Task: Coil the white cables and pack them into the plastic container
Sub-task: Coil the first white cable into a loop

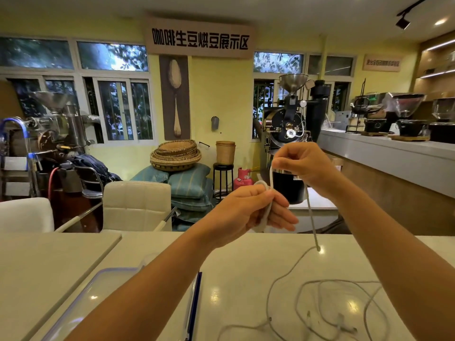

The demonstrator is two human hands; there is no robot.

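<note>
A thin white cable [267, 210] was held above a glossy white table [234, 267] between two bare hands. Several loops of it were wound round the fingers of the left hand [248, 212], which were kept close together and nearly straight, pointing to the right. The thumb appeared to be laid against the loops at the top of the hand, where a small bend of cable stood up. From those loops a short strand rose to the right hand [302, 166], which was raised higher and slightly farther away. Its fingers were curled inward, and the cable was pinched at the fingertips on the hand's left side. Below the right hand the rest of that cable hung down to the table top and trailed on toward the near edge. There it ran into a tangle of loose white cables [344, 303] spread flat across the table's near right part, with small plugs visible among them. A clear rectangular plastic container [103, 286] with a blue edge was set on the near left of the table, partly hidden behind the left forearm and well apart from the tangle.
</note>
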